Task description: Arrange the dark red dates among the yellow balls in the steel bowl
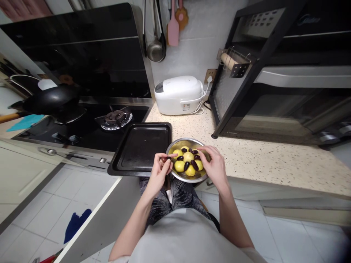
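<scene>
A round metal bowl (188,180) stands near the counter's front edge. Smooth yellow balls (188,157), perhaps dough, are arranged inside it in a ring around a middle one. Dark, shiny oval grape-like fruits (194,165) lie in the gaps between them. My left hand (159,171) is closed at the bowl's left rim, with reddish-brown and dark grape-like fruits (164,159) showing between the fingers. Over the right side of the bowl, my right hand (215,164) is bent with its fingertips pinched at a dark fruit (195,152).
A black baking tray (145,144) sits left of the bowl, reaching past the counter edge. Behind stands a white appliance (178,95) with a cord. The gas burner (115,117) and wok (52,100) are left; an oven (282,109) in a rack is right.
</scene>
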`<state>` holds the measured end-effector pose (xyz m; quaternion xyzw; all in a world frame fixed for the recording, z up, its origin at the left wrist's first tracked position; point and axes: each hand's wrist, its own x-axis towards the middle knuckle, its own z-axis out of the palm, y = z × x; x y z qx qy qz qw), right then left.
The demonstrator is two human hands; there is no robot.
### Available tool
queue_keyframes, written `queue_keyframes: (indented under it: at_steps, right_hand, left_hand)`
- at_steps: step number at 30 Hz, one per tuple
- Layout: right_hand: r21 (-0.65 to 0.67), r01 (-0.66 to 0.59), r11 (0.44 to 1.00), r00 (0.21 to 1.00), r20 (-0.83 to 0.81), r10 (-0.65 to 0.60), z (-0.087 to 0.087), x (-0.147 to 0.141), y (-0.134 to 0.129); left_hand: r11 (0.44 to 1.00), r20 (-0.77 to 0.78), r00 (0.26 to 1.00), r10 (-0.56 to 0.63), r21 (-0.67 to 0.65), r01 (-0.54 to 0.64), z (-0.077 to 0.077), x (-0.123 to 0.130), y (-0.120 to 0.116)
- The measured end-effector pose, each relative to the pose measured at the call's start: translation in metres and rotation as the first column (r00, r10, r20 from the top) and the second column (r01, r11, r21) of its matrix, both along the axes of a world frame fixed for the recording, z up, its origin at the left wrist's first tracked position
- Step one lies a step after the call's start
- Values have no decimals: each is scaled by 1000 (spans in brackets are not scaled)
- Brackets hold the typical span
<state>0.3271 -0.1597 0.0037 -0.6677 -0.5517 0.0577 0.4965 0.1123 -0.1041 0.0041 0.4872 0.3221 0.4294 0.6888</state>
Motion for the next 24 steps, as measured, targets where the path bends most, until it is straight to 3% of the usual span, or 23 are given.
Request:
queue_keyframes:
  at_steps: [4, 7, 10, 13, 18, 24]
  right_hand:
    - [20, 17, 1000, 1000, 4, -17, 0, 0, -1]
    - [31, 22, 999, 1000, 3, -22, 1, -1, -2]
    - [33, 16, 999, 1000, 12, -16, 1, -2, -2]
    - [40, 15, 999, 1000, 18, -16, 2, -2, -3]
    - [48, 32, 998, 999, 25, -33, 1, 1, -7]
    - [61, 41, 997, 999, 19, -42, -1, 5, -9]
  left_hand:
    - [971, -150, 988, 49, 240, -11, 1, 0, 9]
    - [910, -302, 943, 143, 414, -6, 7, 1, 17]
    - [838, -350, 917, 192, 545, 33, 13, 8, 26]
    - [790, -368, 914, 170, 605, 97, 15, 17, 36]
    - [762, -449, 886, 116, 613, 211, 8, 29, 52]
    - [595, -576, 806, 134, 697, 400, 4, 31, 56]
